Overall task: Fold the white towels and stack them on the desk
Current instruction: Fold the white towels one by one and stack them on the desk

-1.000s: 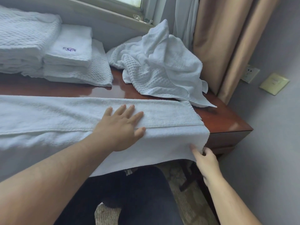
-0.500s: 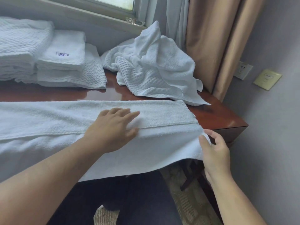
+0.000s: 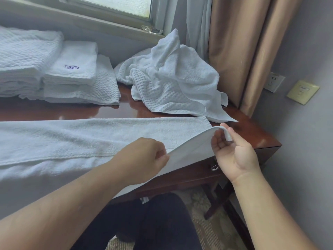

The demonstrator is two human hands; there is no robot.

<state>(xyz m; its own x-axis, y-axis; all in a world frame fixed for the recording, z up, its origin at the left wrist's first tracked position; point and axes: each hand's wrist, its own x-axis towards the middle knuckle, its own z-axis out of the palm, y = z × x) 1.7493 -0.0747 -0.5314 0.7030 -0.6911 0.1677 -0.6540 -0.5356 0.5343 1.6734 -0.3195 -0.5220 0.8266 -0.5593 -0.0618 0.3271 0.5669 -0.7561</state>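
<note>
Fingers (image 3: pixel 232 132) of the right hand (image 3: pixel 234 154) pinch the corner of the long towel (image 3: pixel 90 134), which lies along the front edge of the surface (image 3: pixel 255 136); the left hand (image 3: pixel 144 157) pinches its near hem. Carry both grips level so edges meet squarely.
</note>
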